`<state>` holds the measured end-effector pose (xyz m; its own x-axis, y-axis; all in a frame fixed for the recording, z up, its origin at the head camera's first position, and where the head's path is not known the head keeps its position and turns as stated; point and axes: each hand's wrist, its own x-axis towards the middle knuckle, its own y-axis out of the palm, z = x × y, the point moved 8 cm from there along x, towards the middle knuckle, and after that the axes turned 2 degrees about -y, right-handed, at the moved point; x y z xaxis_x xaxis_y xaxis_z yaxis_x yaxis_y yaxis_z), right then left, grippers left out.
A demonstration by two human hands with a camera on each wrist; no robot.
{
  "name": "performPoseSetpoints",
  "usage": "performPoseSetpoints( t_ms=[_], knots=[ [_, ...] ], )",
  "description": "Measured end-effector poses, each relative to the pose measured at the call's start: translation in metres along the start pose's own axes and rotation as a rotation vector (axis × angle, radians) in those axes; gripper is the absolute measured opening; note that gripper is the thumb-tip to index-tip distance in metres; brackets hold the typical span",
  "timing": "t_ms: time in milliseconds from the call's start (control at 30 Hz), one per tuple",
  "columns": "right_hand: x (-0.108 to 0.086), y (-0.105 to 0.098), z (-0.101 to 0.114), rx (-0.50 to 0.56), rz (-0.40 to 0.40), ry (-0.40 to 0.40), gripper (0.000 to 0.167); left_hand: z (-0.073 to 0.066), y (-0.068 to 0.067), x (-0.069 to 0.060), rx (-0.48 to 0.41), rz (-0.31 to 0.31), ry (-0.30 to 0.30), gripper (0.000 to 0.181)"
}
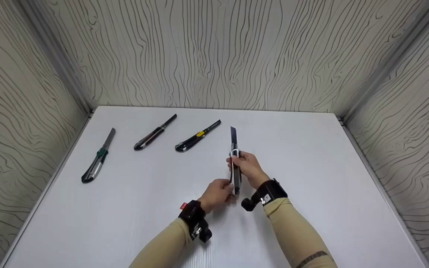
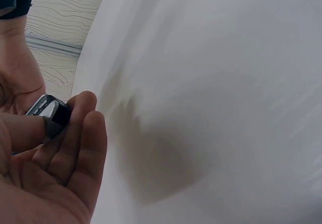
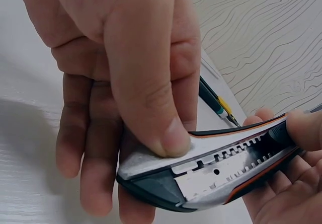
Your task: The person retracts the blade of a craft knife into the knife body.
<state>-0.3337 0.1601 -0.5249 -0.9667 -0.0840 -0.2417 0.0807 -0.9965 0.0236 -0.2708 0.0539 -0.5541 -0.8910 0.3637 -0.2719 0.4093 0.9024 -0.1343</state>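
Observation:
A utility knife (image 1: 236, 175) with a long blade (image 1: 233, 134) is held above the white table, its blade pointing away from me. My right hand (image 1: 250, 166) grips the front half of its handle. In the right wrist view, a thumb (image 3: 304, 128) lies at the black slider of the knife (image 3: 216, 158), whose body is silver with orange-edged black sides. The left hand (image 1: 217, 193) pinches the tail end between thumb and fingers. Seen from the left wrist, only that tail end (image 2: 53, 112) shows.
Three more utility knives lie on the white table (image 1: 143, 212), blades out: a green and silver one (image 1: 97, 163) at far left, a black and brown one (image 1: 150, 138), and a black one with yellow (image 1: 196, 138). Wood-patterned walls (image 1: 207, 56) enclose the table's back and sides.

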Motion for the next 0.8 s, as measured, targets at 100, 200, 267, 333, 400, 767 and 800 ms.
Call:
performPoseSetpoints(
  t_ms=[100, 200, 267, 333, 400, 767, 800],
  knots=[
    [-0.0003, 0.0005, 0.0006, 0.005, 0.005, 0.0, 0.03, -0.0004, -0.0007, 0.0003, 0.008, -0.007, 0.001, 0.022],
    [-0.0004, 0.0003, 0.0003, 0.013, 0.007, 0.001, 0.03, -0.0007, -0.0006, 0.0008, 0.015, -0.007, 0.004, 0.022],
    [-0.0004, -0.0001, -0.0002, 0.018, 0.008, 0.001, 0.029, -0.0007, -0.0007, 0.001, 0.016, -0.008, 0.004, 0.022],
    [0.0001, -0.0002, -0.001, 0.025, 0.01, 0.003, 0.03, -0.0009, -0.0007, 0.0011, 0.014, -0.006, 0.005, 0.022],
    [0.0008, -0.0004, -0.0018, 0.027, 0.013, 0.002, 0.031, -0.001, -0.0008, 0.001, 0.006, -0.004, 0.005, 0.022],
    [0.0018, -0.0016, -0.0031, -0.022, -0.005, 0.023, 0.031, 0.0001, -0.0014, 0.002, -0.017, 0.001, 0.005, 0.022],
    [0.0019, -0.0014, -0.0033, -0.028, 0.001, 0.023, 0.031, 0.0004, -0.0017, 0.002, -0.018, 0.001, 0.002, 0.022]
  ],
)
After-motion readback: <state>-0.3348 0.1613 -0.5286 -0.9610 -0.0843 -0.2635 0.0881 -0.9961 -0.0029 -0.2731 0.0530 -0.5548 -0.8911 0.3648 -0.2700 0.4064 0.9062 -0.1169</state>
